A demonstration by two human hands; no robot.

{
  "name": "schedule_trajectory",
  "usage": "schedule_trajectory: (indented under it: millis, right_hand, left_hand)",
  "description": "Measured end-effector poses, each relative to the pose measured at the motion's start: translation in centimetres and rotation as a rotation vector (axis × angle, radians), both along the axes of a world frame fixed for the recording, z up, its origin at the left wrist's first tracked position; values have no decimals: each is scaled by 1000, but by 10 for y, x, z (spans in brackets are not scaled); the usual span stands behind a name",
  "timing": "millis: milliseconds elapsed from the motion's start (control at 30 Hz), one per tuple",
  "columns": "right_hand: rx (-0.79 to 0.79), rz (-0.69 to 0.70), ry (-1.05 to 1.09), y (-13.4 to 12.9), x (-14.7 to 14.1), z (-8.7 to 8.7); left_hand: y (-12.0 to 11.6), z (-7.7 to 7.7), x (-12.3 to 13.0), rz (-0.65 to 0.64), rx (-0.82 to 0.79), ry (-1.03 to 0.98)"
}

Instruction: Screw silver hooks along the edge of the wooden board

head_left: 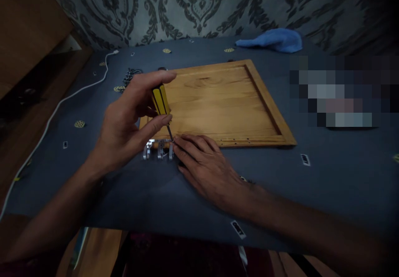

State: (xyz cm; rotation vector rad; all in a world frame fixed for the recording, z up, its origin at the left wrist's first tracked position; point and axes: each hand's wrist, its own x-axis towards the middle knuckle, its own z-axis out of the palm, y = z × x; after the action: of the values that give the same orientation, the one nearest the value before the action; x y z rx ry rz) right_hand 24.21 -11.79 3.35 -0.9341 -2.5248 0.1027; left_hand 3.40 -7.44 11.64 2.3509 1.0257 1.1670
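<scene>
My left hand [124,119] is closed on a screwdriver [161,100] with a yellow and black handle. The shaft slants down, its tip at the right end of the visible part of a silver metal hook rail [160,144]. That rail lies along the near edge of a framed wooden board [215,98], with several hooks hanging over the edge. My right hand [202,160] grips the rail and board edge beside the tip, fingertips on the wood; it hides whatever part of the rail lies beneath. Small dark holes show in the board's edge to its right.
Behind my left hand lies a small pile of dark metal pieces [131,76]. A white cable [62,100] runs along the left side of the blue patterned tablecloth [268,169]. At the back sits a blue cloth [274,40]; a blurred-out object [339,98] is at right.
</scene>
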Motion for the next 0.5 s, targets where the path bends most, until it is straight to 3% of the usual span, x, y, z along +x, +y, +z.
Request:
schedule_trajectory:
  millis: [333, 500]
  right_hand:
    - [-19, 3, -1, 0, 0, -1]
    - [-8, 17, 15, 0, 1, 0]
  left_hand:
    - [2, -2, 2, 5, 56, -92]
    - [-5, 5, 4, 134, 16, 0]
